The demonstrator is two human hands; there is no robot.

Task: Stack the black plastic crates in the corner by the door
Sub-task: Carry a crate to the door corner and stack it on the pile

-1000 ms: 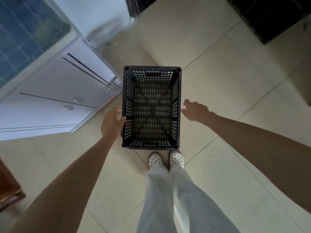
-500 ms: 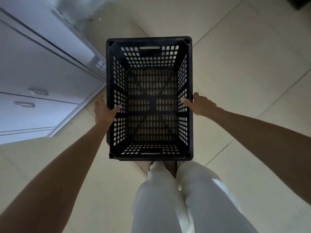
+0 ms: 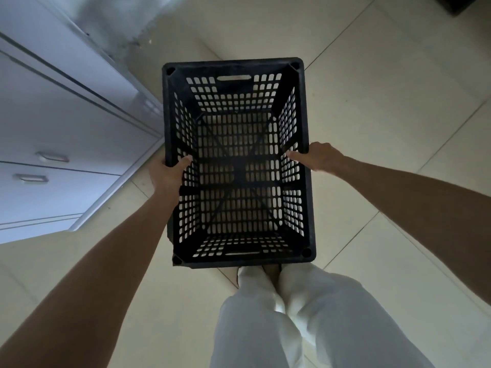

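Above a pale tiled floor (image 3: 372,107), seen from the wearer's head looking straight down, a black crate (image 3: 239,166) fills the middle of the view, open side up and empty, its slotted base and walls showing the tiles through them. Both hands grip its long sides near the middle. The left hand (image 3: 167,173) wraps the left rim, thumb hooked over into the inside wall, other fingers hidden on the outside. The right hand (image 3: 318,159) is clamped on the right rim in the same way, thumb inside and pointing toward the centre. Bare forearms reach in from the lower corners. Whether the crate touches the floor cannot be told. A white cabinet (image 3: 66,144) with two recessed handles stands just beside the crate's left edge. White trousers (image 3: 305,320) show below the crate's near edge.
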